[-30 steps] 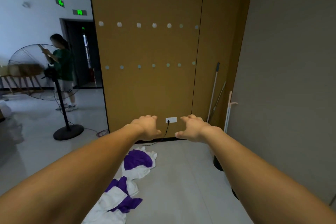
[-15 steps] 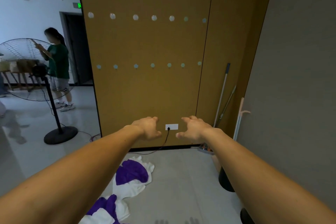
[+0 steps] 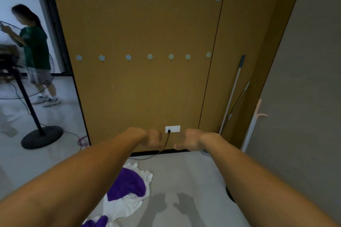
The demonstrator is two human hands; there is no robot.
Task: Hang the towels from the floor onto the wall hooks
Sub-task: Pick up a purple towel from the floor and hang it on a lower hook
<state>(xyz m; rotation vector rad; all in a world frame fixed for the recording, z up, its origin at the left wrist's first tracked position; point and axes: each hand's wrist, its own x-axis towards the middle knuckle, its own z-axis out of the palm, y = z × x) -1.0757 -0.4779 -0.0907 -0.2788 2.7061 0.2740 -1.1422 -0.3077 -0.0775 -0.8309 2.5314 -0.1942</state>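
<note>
Left hand [image 3: 153, 139] and right hand [image 3: 190, 139] hang loose, blurred, holding nothing. Purple-white towels [image 3: 127, 191] lie on the floor [image 3: 186, 173].

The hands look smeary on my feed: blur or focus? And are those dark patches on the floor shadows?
Head view: motion blur smears the left hand and right hand, hiding finger pose, while the purple-and-white towel on the grey tiled floor is fairly sharp. Head view: the dark patches are the hands' shadows; wide-angle distortion tilts the edges of the brown wall panel.
</note>
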